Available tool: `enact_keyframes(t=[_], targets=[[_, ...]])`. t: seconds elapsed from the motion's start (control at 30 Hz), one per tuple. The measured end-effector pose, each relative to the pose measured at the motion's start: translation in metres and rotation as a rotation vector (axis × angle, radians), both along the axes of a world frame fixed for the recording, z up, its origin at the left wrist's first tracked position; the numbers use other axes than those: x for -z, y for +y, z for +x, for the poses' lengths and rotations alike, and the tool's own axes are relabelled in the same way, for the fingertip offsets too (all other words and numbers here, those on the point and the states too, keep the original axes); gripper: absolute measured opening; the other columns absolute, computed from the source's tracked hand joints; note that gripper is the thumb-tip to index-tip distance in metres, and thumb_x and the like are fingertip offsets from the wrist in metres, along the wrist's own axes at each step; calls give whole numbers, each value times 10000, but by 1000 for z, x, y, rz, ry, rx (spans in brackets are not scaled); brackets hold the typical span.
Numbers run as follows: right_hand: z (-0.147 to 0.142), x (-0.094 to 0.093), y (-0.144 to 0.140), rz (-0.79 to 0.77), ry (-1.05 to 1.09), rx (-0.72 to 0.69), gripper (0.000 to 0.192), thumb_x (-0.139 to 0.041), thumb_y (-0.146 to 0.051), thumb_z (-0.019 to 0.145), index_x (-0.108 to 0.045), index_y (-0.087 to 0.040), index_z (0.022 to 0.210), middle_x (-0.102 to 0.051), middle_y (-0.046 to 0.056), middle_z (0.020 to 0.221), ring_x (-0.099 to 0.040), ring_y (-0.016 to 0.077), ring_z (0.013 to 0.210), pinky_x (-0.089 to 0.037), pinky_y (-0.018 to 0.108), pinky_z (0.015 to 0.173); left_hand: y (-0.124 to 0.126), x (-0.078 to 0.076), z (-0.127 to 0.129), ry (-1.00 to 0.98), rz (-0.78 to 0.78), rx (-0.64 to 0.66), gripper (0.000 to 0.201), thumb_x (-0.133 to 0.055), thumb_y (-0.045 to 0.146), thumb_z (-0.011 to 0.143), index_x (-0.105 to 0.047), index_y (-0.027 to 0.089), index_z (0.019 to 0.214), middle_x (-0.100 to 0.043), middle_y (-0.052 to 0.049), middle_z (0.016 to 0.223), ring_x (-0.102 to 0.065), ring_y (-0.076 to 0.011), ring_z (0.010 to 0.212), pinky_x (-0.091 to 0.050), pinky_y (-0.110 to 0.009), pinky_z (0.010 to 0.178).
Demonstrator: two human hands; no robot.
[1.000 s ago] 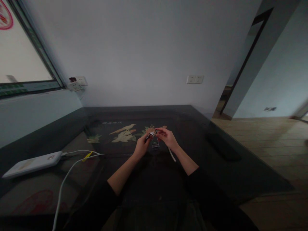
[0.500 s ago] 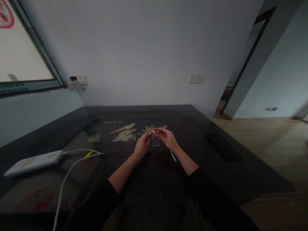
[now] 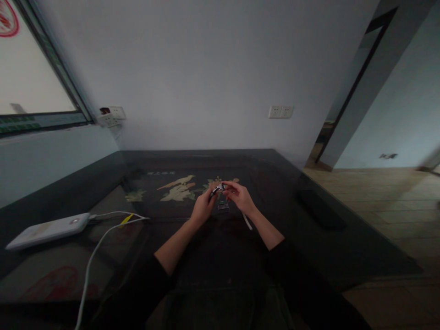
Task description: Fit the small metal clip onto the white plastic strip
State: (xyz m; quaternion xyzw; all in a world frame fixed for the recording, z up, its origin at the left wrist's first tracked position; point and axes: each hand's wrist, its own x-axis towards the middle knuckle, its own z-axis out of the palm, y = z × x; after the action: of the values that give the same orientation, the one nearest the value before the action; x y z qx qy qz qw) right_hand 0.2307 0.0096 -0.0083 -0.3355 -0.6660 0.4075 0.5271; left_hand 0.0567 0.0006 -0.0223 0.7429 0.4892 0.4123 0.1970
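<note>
Both hands, left (image 3: 202, 208) and right (image 3: 240, 197), are pinched on one small metal clip (image 3: 217, 189), held just above one dark table (image 3: 309, 215). One power bank (image 3: 48, 228) and two white cables (image 3: 103, 229) are seen far left. Basically nothing's been moved since earlier.

Nothing here can truly be read. A short row of pale characters (image 3: 161, 173) stands on the dark bench (image 3: 309, 220), at the far left of its inlaid bird picture, but they are too small and blurred to make out. At the far left top corner, part of a red round sign (image 3: 7, 20) shows on the window pane (image 3: 30, 78); its marks are cut off by the frame and cannot be read. The white power bank (image 3: 48, 228) on the near left bears no legible print.
</note>
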Motion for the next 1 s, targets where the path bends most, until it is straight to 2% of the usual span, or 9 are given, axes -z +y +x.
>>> enact_keyframes(t=[0.3, 0.67, 0.87, 1.0], targets=[[1, -4, -2, 17, -8, -3, 438, -687, -435, 764, -651, -206, 1135, -627, 38, 870, -575, 131, 638, -495, 257, 587, -2, -4, 0, 19, -10, -13, 252, -438, 306, 908, -600, 180, 1055, -661, -26, 838, -579, -144, 724, -395, -197, 659], [1, -3, -1, 49, 4, -4, 475, -709, -463, 738, -654, -190, 1123, -626, 33, 833, -563, 119, 611, -485, 245, 561, -1, -1, 1, 8, 38, 2, 213, -439, 291, 903, -600, 171, 977, -641, -23, 772, -562, -143, 674, -350, -205, 605], [3, -3, 0, 73, -38, 1, 489, -702, -437, 755, -642, -176, 1163, -643, 51, 863, -583, 134, 619, -506, 281, 599, 0, 0, 0, 37, 66, 5, 179, -443, 284, 899, -581, 171, 884, -606, -15, 723, -525, -138, 636, -324, -211, 577], [3, -2, 1, 73, -45, -7, 476, -704, -425, 751, -645, -188, 1160, -654, 47, 856, -589, 134, 612, -516, 285, 603, 0, -1, -1, 56, 81, 9, 180, -437, 276, 902, -579, 167, 891, -605, -22, 736, -517, -140, 636, -330, -219, 588]])
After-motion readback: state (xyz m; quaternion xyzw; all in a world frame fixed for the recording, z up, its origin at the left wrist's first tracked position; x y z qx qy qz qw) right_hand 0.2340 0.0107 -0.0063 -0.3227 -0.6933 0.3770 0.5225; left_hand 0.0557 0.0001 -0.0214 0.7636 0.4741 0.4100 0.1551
